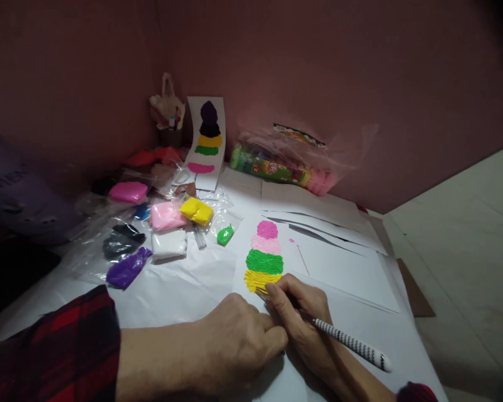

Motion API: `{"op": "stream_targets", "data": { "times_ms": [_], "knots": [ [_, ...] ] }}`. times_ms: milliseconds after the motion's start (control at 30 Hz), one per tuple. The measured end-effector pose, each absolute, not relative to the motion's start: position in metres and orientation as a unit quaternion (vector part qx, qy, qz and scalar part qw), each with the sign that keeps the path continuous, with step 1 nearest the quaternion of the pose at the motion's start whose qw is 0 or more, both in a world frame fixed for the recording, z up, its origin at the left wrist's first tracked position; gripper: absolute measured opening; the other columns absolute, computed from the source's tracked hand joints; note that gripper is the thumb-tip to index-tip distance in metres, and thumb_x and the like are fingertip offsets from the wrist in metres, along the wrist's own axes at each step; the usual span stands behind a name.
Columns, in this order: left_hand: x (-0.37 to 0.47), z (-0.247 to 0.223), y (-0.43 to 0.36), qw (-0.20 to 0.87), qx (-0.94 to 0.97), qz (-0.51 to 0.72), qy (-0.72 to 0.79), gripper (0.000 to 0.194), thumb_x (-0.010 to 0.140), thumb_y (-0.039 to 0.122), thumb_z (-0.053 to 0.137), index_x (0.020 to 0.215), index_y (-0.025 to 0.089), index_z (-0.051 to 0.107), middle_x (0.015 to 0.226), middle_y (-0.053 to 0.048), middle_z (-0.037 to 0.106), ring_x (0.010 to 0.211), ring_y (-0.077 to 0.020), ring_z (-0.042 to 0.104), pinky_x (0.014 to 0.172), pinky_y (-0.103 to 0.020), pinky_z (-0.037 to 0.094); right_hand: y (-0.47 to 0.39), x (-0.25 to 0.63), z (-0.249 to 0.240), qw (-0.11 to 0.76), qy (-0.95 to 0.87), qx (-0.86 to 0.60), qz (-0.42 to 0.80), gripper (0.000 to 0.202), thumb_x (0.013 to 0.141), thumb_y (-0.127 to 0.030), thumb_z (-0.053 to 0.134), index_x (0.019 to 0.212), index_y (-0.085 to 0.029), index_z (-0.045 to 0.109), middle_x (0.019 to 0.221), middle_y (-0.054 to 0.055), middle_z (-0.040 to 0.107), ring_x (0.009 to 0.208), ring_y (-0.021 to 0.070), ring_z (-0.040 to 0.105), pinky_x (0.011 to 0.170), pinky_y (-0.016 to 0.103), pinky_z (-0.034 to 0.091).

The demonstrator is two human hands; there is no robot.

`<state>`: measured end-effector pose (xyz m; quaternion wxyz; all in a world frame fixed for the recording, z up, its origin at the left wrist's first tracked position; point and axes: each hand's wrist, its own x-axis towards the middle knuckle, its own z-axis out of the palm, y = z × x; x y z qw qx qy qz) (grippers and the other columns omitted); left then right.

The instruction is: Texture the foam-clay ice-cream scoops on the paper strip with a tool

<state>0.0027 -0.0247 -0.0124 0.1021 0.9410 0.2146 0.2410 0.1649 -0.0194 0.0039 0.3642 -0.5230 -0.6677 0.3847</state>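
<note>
White paper (240,273) bears yellow clay (260,279), perhaps touching the right fingertips (271,289).

The stacked pink, green and yellow clay-like bands (264,260) look matt and rough, ridged like combed threads, on smooth, matt white paper (246,237). The black-and-white zigzag-patterned tool handle (352,341) has a smooth, slightly glossy finish. Thin, glossy, crinkled clear plastic wraps the bright yellow packet (197,211) and the purple pouch (128,268). The red-and-black checked sleeve (79,335) is matt cloth; the plain pinkish wall (318,67) looks smooth and matt.
</note>
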Motion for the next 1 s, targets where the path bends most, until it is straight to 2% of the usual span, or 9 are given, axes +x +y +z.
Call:
{"op": "stream_targets", "data": {
  "times_ms": [733,1000],
  "knots": [
    [0.0029,-0.0143,-0.0257,0.100,0.944,0.231,0.212,0.015,0.066,0.012,0.051,0.077,0.020,0.045,0.063,0.005,0.056,0.047,-0.0124,0.041,0.039,-0.032,0.026,-0.0192,0.1657,0.0050,0.359,-0.665,-0.527,0.389,0.037,0.093,-0.037,0.055,0.061,-0.018,0.054,0.055,-0.002,0.048,0.052,0.0109,0.041,0.047,0.024,0.035],
    [0.0024,-0.0111,-0.0247,0.099,0.955,0.189,0.208,0.019,0.065,0.012,0.051,0.079,0.020,0.042,0.064,0.004,0.057,0.048,-0.0127,0.044,0.039,-0.031,0.028,-0.0192,0.1646,0.0060,0.356,-0.667,-0.526,0.389,0.037,0.093,-0.038,0.054,0.061,-0.018,0.054,0.055,-0.002,0.049,0.051,0.0112,0.042,0.047,0.024,0.036]
  ]
}}
